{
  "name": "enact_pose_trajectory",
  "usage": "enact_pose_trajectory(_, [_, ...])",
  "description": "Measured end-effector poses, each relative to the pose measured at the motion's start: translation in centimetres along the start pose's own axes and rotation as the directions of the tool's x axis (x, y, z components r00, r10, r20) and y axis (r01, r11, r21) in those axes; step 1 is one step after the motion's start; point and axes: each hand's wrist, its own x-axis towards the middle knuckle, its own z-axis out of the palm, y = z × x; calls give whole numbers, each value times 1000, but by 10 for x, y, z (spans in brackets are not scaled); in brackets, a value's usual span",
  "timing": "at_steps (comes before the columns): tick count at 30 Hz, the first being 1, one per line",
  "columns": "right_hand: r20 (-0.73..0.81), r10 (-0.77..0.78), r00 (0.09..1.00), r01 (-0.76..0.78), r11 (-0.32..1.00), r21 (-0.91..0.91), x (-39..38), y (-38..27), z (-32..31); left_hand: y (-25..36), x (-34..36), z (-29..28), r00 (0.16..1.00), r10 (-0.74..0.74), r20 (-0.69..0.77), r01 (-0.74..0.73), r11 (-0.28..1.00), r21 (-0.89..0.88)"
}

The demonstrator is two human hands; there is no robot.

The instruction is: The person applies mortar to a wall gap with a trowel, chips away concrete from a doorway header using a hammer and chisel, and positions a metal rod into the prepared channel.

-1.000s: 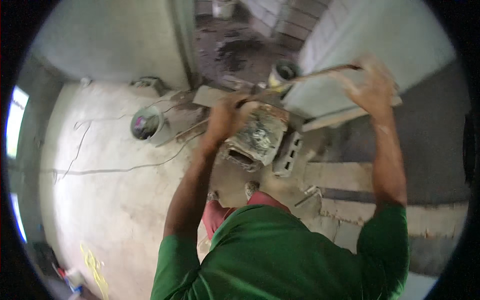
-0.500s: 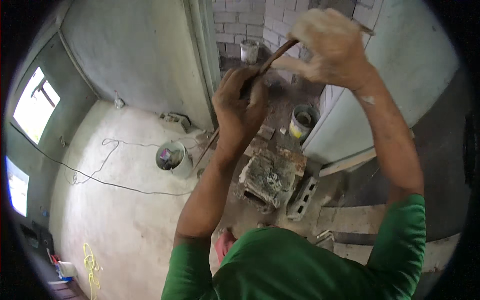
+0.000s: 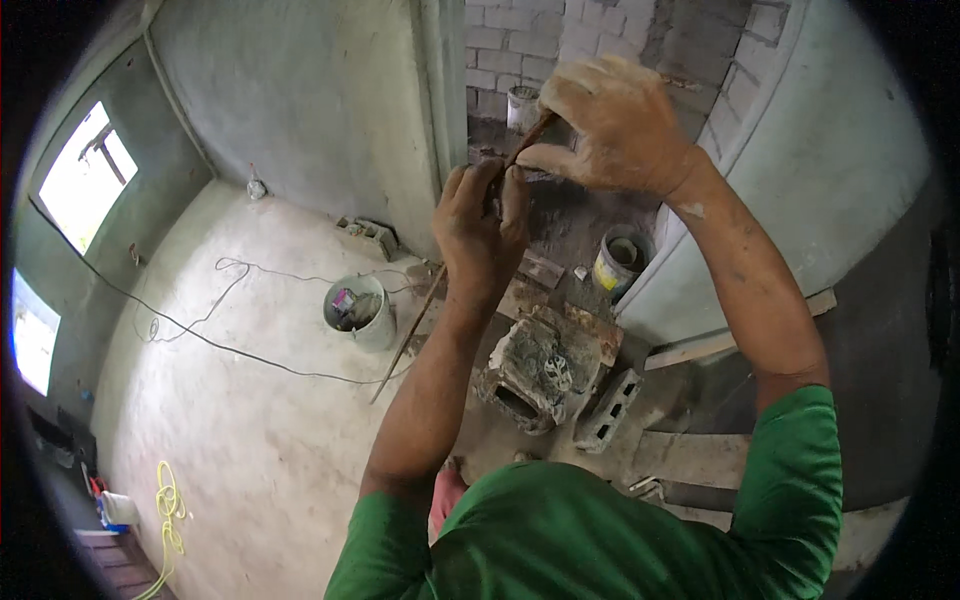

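Both my hands are raised over the doorway, gripping a thin rust-brown rod (image 3: 531, 136). My left hand (image 3: 478, 225) pinches it between thumb and fingers. Just up and to the right, my right hand (image 3: 625, 130) has its fingers curled over the upper part, with its thumb close to my left fingertips. A lower length of what looks like the same rod shows beside my left forearm, slanting down toward the floor. My palms hide part of it, and I cannot tell exactly what kind of rod it is.
Below stands a mortar-crusted block stack (image 3: 530, 365) beside a hollow concrete block (image 3: 608, 410). A bucket (image 3: 360, 313) with things inside is on the left, another bucket (image 3: 620, 262) by the right door jamb. A black cable (image 3: 235, 347) crosses the floor; a yellow hose (image 3: 168, 510) lies far left.
My right hand has moved left and down, closer to my left hand. The rod's end no longer shows past my right hand, and more of its lower length shows beside my left forearm.
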Motion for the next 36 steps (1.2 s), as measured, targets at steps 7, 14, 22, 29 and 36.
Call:
enact_pose_trajectory(7, [19, 15, 1000, -14, 1000, -18, 10, -14, 21, -23, 2, -11, 1000, -20, -8, 20, 999, -47])
enact_pose_trajectory(14, [-410, -130, 903, 74, 986, -149, 35, -36, 33, -61, 45, -25, 976, 216, -13, -209, 958, 198])
enact_pose_trajectory(22, [614, 338, 714, -636, -55, 770, -160, -254, 212, -71, 203, -48, 897, -424, -125, 416, 905, -85])
enact_pose_trajectory(29, [908, 194, 371, -849, -327, 416, -256, -328, 232, -176, 248, -80, 857, -489, -163, 381, 814, -438])
enact_pose_trajectory(36, [882, 436, 180, -912, -261, 315, -351, -274, 226, -353, 102, -146, 504, -795, -337, 543, 595, -592])
